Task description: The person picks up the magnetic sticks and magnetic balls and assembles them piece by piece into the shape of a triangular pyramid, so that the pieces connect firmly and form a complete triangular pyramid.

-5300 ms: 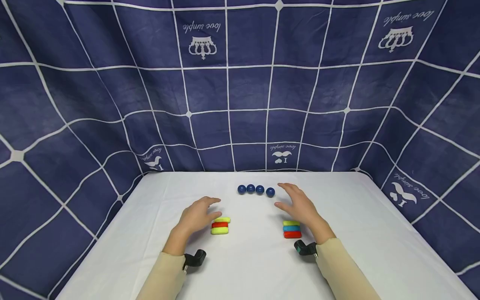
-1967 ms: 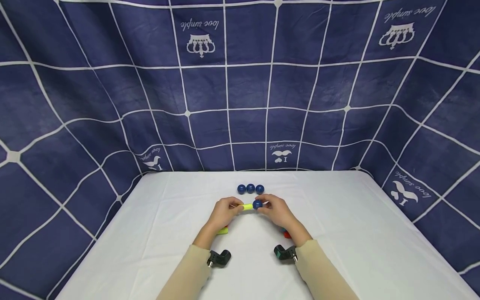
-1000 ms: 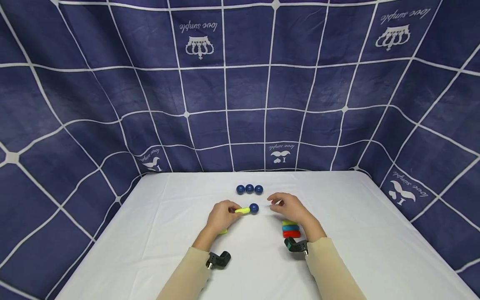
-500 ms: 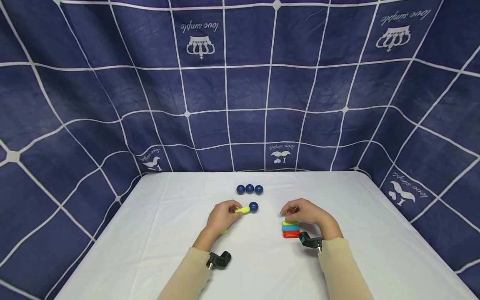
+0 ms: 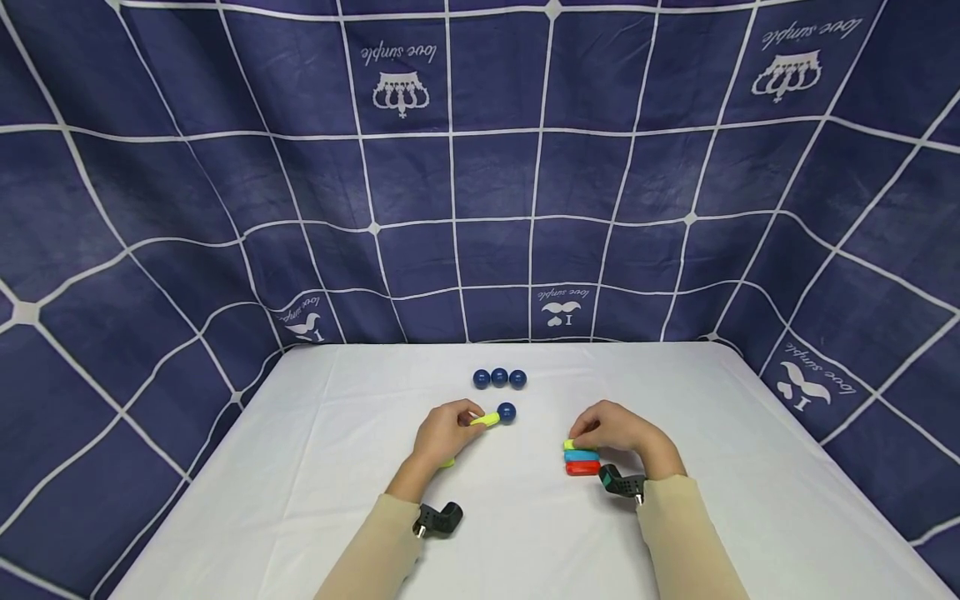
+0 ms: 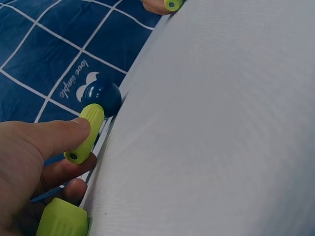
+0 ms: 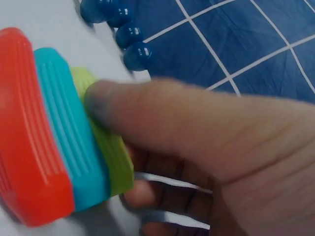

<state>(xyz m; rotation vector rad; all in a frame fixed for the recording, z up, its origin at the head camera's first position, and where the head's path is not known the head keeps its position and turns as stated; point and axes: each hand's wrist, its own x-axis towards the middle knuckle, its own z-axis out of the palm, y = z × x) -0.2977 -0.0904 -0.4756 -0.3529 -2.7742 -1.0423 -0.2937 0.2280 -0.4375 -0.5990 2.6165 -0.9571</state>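
My left hand (image 5: 442,433) pinches a yellow-green ridged rod (image 6: 87,130) between thumb and fingers. A shiny dark blue ball (image 5: 506,412) sits on the rod's far end. At the right, my right hand (image 5: 617,427) pinches another yellow-green rod (image 7: 118,157), thumb on its near face and fingers behind. Beside that rod lie a light blue rod (image 5: 581,456) and a red rod (image 5: 582,468), side by side. Under my left hand, a further yellow-green rod (image 5: 447,462) shows only in part; the red one seen there earlier is hidden.
Behind the hands, 3 dark blue balls (image 5: 499,378) stand in a row on the white tabletop (image 5: 517,533). A navy cloth (image 5: 495,175) with white grid lines hangs behind and around the table. Each wrist wears a black camera mount (image 5: 441,518).
One ball left the row and was joined to the left hand's rod. My right hand let go of the ball, moved right and back toward me, and took hold of the right-hand yellow-green rod.
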